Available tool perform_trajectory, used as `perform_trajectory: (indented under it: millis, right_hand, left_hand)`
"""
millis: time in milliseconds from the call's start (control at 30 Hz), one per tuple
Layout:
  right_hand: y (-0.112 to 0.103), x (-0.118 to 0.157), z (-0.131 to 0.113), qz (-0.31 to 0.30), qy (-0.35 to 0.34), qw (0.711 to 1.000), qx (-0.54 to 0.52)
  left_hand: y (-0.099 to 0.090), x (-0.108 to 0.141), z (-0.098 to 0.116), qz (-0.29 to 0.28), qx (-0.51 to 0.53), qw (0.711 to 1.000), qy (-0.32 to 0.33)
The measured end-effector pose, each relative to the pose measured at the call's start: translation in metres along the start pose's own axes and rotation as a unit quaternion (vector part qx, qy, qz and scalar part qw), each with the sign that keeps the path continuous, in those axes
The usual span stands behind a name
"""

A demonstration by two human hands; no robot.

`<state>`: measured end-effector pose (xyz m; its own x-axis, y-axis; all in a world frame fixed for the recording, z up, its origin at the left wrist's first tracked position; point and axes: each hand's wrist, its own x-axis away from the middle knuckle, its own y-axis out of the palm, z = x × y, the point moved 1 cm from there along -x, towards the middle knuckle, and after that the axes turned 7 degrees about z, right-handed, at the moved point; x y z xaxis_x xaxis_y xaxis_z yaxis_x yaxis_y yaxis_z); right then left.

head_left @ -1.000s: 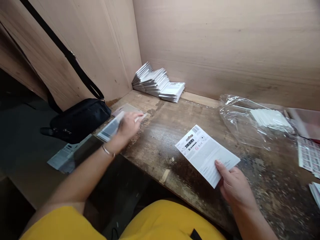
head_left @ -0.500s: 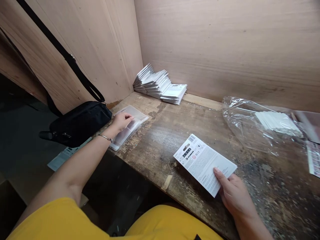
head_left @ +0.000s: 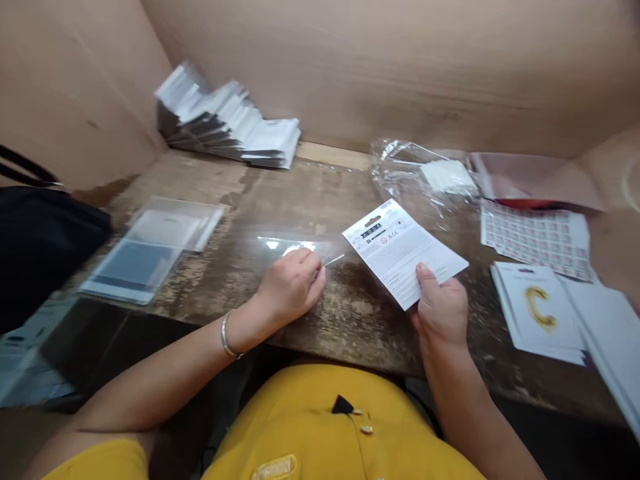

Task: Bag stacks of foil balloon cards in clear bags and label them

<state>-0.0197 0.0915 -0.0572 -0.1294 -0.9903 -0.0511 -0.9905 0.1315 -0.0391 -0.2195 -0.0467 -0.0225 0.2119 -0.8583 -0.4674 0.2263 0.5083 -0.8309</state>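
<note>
My left hand (head_left: pixel 293 283) is closed, pinching the edge of a clear plastic bag (head_left: pixel 273 245) just above the middle of the table. The bag is see-through and shows mostly by its glare. In my right hand (head_left: pixel 443 303) is a white printed card (head_left: pixel 400 250), thumb on top, tilted, its hang hole and black print facing up. The card and the bag are apart, a small gap between them. Left of my left hand lies a stack of clear plastic bags (head_left: pixel 145 253) on the table.
Packed white cards (head_left: pixel 225 123) lean in a row at the back left corner. A crinkled plastic bag with white pieces (head_left: pixel 447 177), a sticker sheet (head_left: pixel 537 237) and cards with a gold letter C (head_left: pixel 537 310) lie to the right. A black bag (head_left: pixel 45 247) hangs at left.
My left hand has left the bag stack and come toward the card, carrying a clear bag. My right hand still holds the card. The view has turned right.
</note>
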Motion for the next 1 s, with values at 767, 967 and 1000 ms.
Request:
perform_trajectory:
  millis: [767,967,1000]
  right_hand:
    - [-0.04,0.006,-0.02,-0.12,-0.274,0.861,0.411]
    - [-0.044,-0.001,-0.019,-0.096,-0.306,0.842,0.434]
    - [-0.044,-0.004,-0.02,-0.082,-0.321,0.833,0.444]
  left_hand:
    - [0.058,0.003,-0.013,-0.203,0.03,0.978,0.035]
    - [0.058,0.003,-0.012,-0.2,0.024,0.979,0.04]
    - [0.058,0.003,-0.012,-0.201,0.022,0.978,0.04]
